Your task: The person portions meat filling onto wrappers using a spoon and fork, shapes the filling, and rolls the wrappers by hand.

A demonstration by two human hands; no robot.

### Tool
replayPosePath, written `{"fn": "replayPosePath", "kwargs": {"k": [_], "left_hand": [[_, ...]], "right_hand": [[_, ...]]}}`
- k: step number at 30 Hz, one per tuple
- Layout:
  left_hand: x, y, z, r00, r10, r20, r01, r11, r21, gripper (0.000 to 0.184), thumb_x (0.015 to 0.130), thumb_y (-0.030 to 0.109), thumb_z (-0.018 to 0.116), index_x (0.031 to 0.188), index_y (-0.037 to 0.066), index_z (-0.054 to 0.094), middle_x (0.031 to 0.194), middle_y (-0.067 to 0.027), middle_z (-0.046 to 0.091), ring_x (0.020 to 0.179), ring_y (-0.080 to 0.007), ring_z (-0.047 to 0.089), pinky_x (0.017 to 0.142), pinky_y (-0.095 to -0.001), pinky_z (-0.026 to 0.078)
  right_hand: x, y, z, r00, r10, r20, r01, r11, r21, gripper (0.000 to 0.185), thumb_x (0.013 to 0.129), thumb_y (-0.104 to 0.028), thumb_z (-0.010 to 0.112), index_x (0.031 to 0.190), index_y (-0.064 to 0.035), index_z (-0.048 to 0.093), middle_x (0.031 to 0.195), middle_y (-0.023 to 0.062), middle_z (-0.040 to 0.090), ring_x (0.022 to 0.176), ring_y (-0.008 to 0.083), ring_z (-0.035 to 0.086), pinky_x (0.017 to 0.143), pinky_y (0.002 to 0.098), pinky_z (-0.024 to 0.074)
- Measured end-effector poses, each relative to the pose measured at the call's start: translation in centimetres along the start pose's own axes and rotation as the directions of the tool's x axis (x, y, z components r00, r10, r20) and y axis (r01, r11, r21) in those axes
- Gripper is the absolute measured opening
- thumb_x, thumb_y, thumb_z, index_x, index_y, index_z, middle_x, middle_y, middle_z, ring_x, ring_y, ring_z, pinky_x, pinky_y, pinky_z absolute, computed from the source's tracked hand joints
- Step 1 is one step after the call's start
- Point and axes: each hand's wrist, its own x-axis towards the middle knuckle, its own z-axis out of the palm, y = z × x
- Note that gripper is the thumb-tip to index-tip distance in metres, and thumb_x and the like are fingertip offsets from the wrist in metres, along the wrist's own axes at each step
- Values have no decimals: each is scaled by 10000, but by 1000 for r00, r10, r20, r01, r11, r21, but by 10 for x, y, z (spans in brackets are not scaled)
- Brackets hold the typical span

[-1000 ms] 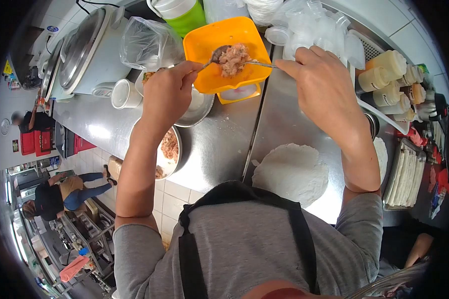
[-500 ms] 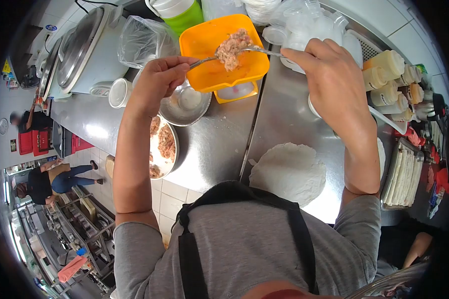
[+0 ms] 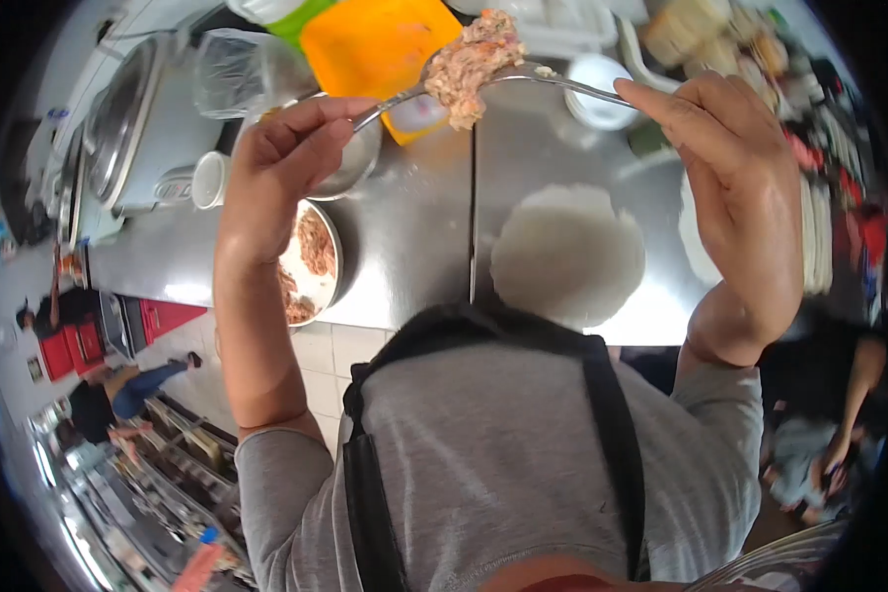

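Note:
My left hand (image 3: pixel 284 163) pinches the handle of a metal spoon (image 3: pixel 393 104), closed around it. A lump of raw minced filling (image 3: pixel 472 69), pinkish with coloured flecks, sits on the spoon's bowl. My right hand (image 3: pixel 730 128) grips a slim metal utensil (image 3: pixel 587 89), whose head is partly hidden in the lump; I cannot tell if it is a fork or a spoon. Both hands are raised over the steel counter. Behind the filling lies an orange tub (image 3: pixel 365 44). A flat round sheet of dough (image 3: pixel 567 257) rests on the counter nearer my body.
A round pan (image 3: pixel 331 281) with portions of minced filling stands at left, below a metal bowl (image 3: pixel 360 168). Another dough sheet (image 3: pixel 696 237) lies partly behind my right forearm. Squeeze bottles (image 3: pixel 681 30) stand at upper right. Other people are at far left and lower right.
The lump, held by both utensils, has moved off the orange tub, nearer my body and over the counter's edge of the tub. My right hand has moved right and the view has shifted.

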Motion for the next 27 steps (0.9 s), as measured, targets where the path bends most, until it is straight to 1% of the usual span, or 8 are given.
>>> {"fn": "replayPosePath", "kwargs": {"k": [3,8,11,14,19,22,23,27], "left_hand": [[-11,-30,34,988,-74,136,66,996,63,252,986,128,654,1204,30,732,779,95,568,685,-6,454,617,-178,337],[-25,-131,104,930,92,355,-129,988,80,226,952,122,685,1158,41,731,1037,-84,771,874,-155,705,780,-306,545],[-38,-172,133,806,305,507,-576,602,553,307,922,140,724,1227,107,719,1083,-78,765,810,-200,705,747,-302,548],[-41,-156,134,755,390,527,-655,421,628,312,888,95,739,1199,125,734,1044,-113,754,815,-264,705,740,-310,551],[-11,-69,65,848,529,-7,-441,715,542,254,886,105,720,1124,186,764,851,-99,757,677,-254,721,608,-351,539],[24,-39,5,789,600,-133,-263,525,809,213,919,230,703,1121,225,771,777,-122,721,659,-302,694,595,-389,521],[41,-37,-11,776,612,-151,-213,480,851,209,927,246,690,1119,229,771,768,-123,717,664,-311,691,602,-403,522],[92,-33,-40,864,486,-128,-54,343,938,223,955,274,643,1141,240,762,891,-135,744,809,-329,712,731,-443,548]], "right_hand": [[-56,-13,-7,991,116,67,-116,993,2,456,762,83,625,1180,-59,740,856,142,601,803,325,588,722,385,461],[-149,-37,32,882,399,251,-414,910,5,327,831,16,623,1102,-103,760,836,128,610,839,343,584,750,443,472],[-201,-38,64,791,471,391,-462,878,-123,311,843,-9,621,1100,-110,762,843,131,623,839,340,588,762,447,469],[-216,-39,54,745,512,429,-499,853,-152,283,836,-19,627,1069,-98,766,841,140,627,857,349,596,768,454,470],[-197,-21,27,726,599,337,-626,779,-34,307,842,-8,651,1114,-93,763,856,157,640,881,377,600,777,468,479],[-160,-9,33,657,690,304,-754,609,247,320,867,40,620,1156,-36,735,804,113,584,768,238,573,728,328,466],[-161,5,53,767,613,191,-626,649,432,305,920,20,609,1207,-20,706,821,53,605,748,155,532,710,267,433],[-99,18,115,715,642,277,-581,325,746,270,1003,-73,586,1257,-46,675,904,5,650,740,111,554,676,239,445]]}}
